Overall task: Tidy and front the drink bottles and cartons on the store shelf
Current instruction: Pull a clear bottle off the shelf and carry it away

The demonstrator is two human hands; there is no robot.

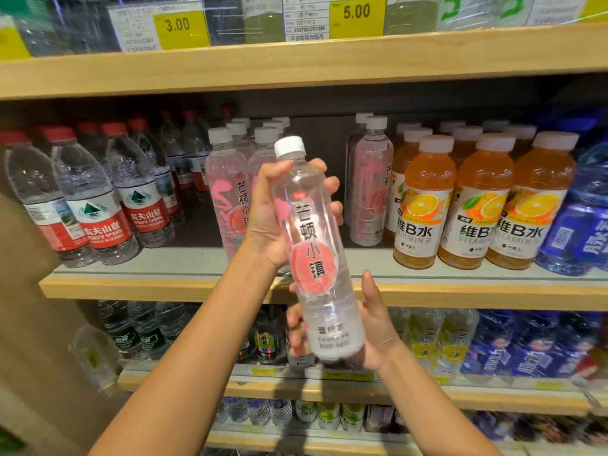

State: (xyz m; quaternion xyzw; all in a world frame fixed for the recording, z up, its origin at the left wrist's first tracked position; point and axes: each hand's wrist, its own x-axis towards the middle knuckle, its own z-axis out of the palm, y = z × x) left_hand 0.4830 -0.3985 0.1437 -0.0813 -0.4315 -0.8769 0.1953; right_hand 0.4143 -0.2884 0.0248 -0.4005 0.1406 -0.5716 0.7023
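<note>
Clear, pink-printed bottle (316,245), white cap (289,145)

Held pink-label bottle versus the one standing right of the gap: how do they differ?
The held bottle is off the shelf and tilted, gripped by the left hand and right hand; the standing bottle is upright on the shelf. The held bottle's characters face the camera; the standing bottle's sit turned to its right edge. Both are clear, with white caps and pink print.
</note>
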